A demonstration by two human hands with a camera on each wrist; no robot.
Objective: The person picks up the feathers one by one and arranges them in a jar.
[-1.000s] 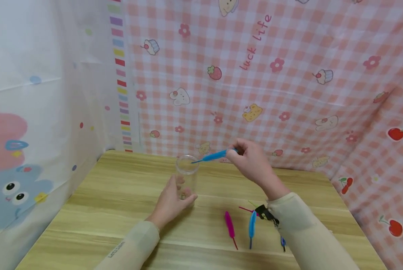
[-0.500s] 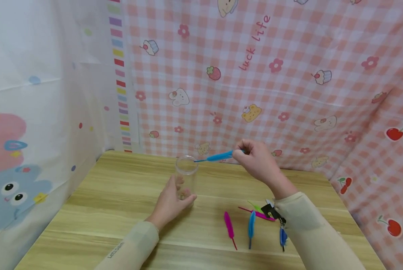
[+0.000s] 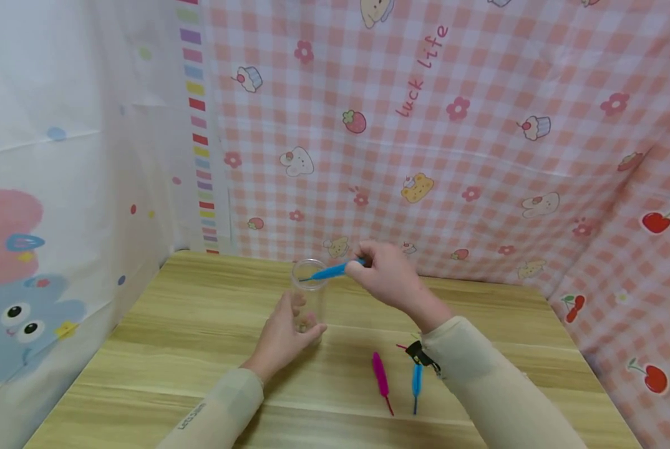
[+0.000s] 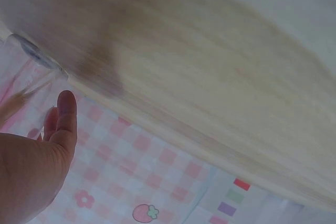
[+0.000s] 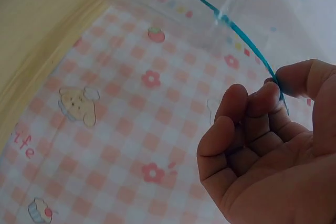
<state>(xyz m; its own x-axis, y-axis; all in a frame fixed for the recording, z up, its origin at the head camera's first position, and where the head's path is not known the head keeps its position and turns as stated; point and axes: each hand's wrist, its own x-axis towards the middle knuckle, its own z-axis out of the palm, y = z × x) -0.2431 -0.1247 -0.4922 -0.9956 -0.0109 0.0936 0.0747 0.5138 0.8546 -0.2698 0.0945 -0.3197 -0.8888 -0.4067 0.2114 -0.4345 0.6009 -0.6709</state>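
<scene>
On my screen I see beige sleeves (image 3: pixel 495 390), dark lettering (image 3: pixel 191 416) toward seven o'clock, a black fitting (image 3: pixel 418 353) toward five.

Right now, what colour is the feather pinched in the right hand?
Bright blue; the feather in the right hand shows best in the head view.

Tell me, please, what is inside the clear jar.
The quill end of the blue feather shows there; what lies behind the left hand, low in the clear jar, cannot be seen.
</scene>
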